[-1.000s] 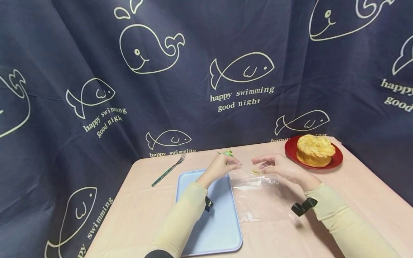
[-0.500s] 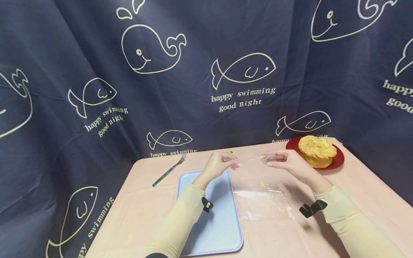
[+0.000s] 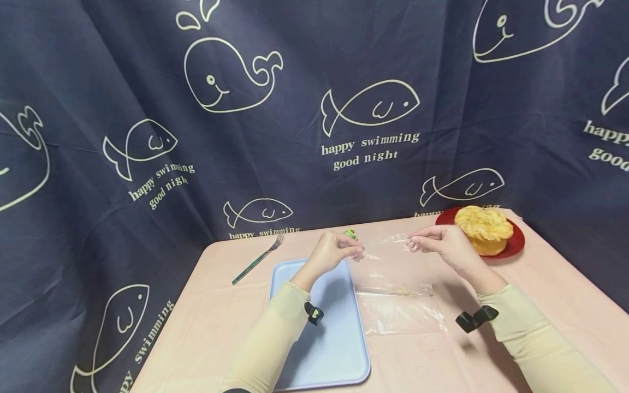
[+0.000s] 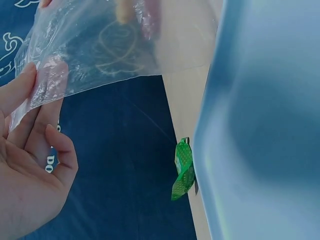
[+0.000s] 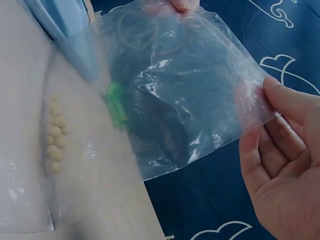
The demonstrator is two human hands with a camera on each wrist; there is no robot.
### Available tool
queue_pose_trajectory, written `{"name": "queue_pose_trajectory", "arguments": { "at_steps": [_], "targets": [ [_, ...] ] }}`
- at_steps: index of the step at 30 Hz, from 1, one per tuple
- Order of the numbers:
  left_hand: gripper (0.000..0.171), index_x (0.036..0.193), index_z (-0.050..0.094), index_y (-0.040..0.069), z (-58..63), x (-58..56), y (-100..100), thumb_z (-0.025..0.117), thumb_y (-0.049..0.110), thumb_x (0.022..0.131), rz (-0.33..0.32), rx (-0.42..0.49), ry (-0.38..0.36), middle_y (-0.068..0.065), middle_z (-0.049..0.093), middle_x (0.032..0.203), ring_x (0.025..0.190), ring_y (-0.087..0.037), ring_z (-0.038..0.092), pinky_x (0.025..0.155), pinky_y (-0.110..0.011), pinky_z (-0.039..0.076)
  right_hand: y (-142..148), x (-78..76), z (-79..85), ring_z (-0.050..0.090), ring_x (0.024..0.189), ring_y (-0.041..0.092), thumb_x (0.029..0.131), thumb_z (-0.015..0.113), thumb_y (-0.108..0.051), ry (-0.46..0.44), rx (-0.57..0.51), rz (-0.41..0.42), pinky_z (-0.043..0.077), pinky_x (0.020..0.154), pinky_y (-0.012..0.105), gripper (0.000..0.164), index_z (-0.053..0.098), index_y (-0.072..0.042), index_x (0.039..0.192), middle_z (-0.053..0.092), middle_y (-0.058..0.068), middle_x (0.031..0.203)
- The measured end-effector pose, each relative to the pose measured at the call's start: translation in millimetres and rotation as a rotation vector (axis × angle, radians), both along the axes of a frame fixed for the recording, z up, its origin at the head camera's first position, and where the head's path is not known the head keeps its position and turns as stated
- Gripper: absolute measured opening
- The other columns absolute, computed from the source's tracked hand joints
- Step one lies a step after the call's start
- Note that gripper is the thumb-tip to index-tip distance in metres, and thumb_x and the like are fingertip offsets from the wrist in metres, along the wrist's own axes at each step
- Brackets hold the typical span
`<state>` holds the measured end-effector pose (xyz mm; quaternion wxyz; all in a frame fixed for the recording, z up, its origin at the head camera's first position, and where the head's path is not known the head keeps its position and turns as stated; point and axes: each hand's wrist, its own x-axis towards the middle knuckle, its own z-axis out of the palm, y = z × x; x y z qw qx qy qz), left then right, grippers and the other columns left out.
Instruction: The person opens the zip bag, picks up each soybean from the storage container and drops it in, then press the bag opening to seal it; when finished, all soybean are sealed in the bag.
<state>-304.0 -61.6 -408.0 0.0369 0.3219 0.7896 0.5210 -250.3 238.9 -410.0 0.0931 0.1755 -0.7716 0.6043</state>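
A clear plastic bag (image 3: 388, 267) is stretched between both hands above the table. My left hand (image 3: 330, 252) pinches its upper left corner between thumb and fingers. At the upper right corner, my right hand (image 3: 444, 244) pinches the film, also seen in the right wrist view, where the thumb of this hand (image 5: 285, 145) presses on the bag. Several small pale round balls (image 5: 56, 135) sit inside along the bag's lower edge. Below that edge, more clear plastic (image 3: 405, 321) lies on the pink tabletop.
A light blue tray (image 3: 326, 349) lies beneath my left forearm. A fork (image 3: 256, 261) is left of it. Behind my left hand is a small green packet (image 4: 184, 169). A red plate (image 3: 518, 245) with a round golden bread (image 3: 484, 229) stands at the back right.
My hands have spread apart, the right one moving to the right. The bag has been drawn out between them, and the pale balls have dropped to its lower edge.
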Motion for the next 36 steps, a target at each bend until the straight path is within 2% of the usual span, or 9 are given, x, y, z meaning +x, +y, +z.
{"name": "queue_pose_trajectory", "arguments": {
  "at_steps": [3,5,9,11,14,17,20,26,36],
  "targets": [
    [0.013,0.1,0.08,0.005,4.8,-2.8,-0.1,0.079,0.014,0.09,0.019,-0.053,0.011,0.0,0.078,0.086,0.081,-0.012,0.074,0.082,-0.039,0.058,-0.7,-0.3,0.1,0.072,0.077,0.008,0.095,0.07,-0.001,-0.002,0.009,-0.022,0.057,0.07,0.025,0.023,0.069,0.017,0.109,0.077,0.005,0.085],
    [0.018,0.105,0.08,0.009,12.3,-5.2,4.9,0.081,0.018,0.089,0.026,-0.098,0.047,0.004,0.078,0.093,0.089,-0.007,0.072,0.083,-0.03,0.056,-2.1,-0.7,0.0,0.072,0.076,0.008,0.094,0.071,-0.001,-0.006,0.011,-0.028,0.057,0.07,0.025,0.023,0.069,0.017,0.108,0.077,0.006,0.085],
    [0.03,0.113,0.077,0.014,33.2,-7.8,32.1,0.083,0.026,0.086,-0.009,-0.19,0.156,0.006,0.076,0.105,0.096,-0.004,0.069,0.081,-0.021,0.053,-5.5,-0.1,0.1,0.072,0.076,0.008,0.093,0.073,-0.002,-0.019,0.011,-0.028,0.058,0.071,0.029,0.022,0.07,0.016,0.107,0.077,0.008,0.085],
    [0.028,0.11,0.077,0.013,42.0,-6.3,49.3,0.083,0.028,0.087,-0.04,-0.249,0.202,0.007,0.076,0.102,0.091,-0.003,0.069,0.077,-0.019,0.053,-8.0,0.3,-0.3,0.073,0.076,0.009,0.093,0.073,-0.002,-0.022,0.006,-0.02,0.058,0.071,0.029,0.022,0.071,0.016,0.106,0.077,0.007,0.084],
    [0.017,0.099,0.079,0.013,48.2,-2.0,69.2,0.082,0.026,0.088,-0.054,-0.33,0.259,0.01,0.075,0.089,0.081,0.001,0.066,0.071,-0.015,0.051,-11.8,1.2,-0.5,0.073,0.076,0.01,0.093,0.073,-0.002,-0.011,-0.012,-0.007,0.059,0.071,0.029,0.022,0.071,0.016,0.106,0.077,0.008,0.084],
    [0.008,0.089,0.079,0.013,50.7,2.0,80.5,0.081,0.021,0.089,-0.042,-0.368,0.282,0.014,0.071,0.077,0.07,0.002,0.063,0.064,-0.015,0.05,-12.9,2.6,0.9,0.073,0.075,0.01,0.093,0.072,-0.001,0.007,-0.024,-0.012,0.059,0.07,0.029,0.021,0.071,0.016,0.105,0.077,0.01,0.083],
    [0.006,0.087,0.079,0.012,52.4,4.3,87.1,0.081,0.017,0.089,-0.036,-0.371,0.287,0.014,0.07,0.073,0.066,0.0,0.062,0.062,-0.016,0.049,-11.4,4.1,2.4,0.073,0.075,0.01,0.093,0.072,0.0,0.021,-0.023,-0.031,0.058,0.069,0.028,0.02,0.071,0.016,0.105,0.077,0.009,0.082],
    [0.004,0.089,0.08,0.012,51.9,7.4,91.7,0.08,0.016,0.089,-0.036,-0.4,0.28,0.013,0.071,0.075,0.067,0.001,0.061,0.063,-0.015,0.048,-11.0,6.1,2.5,0.074,0.073,0.01,0.092,0.072,0.003,0.03,-0.035,-0.039,0.058,0.067,0.026,0.018,0.07,0.018,0.102,0.077,0.009,0.081],
    [0.005,0.086,0.079,0.017,45.9,12.5,88.0,0.081,0.021,0.088,0.025,-0.425,0.363,0.016,0.071,0.077,0.069,0.006,0.059,0.065,-0.014,0.046,-15.1,8.7,2.4,0.073,0.072,0.009,0.09,0.075,0.002,0.054,-0.018,-0.072,0.057,0.067,0.025,0.016,0.072,0.015,0.098,0.076,0.009,0.079]
  ]
}}
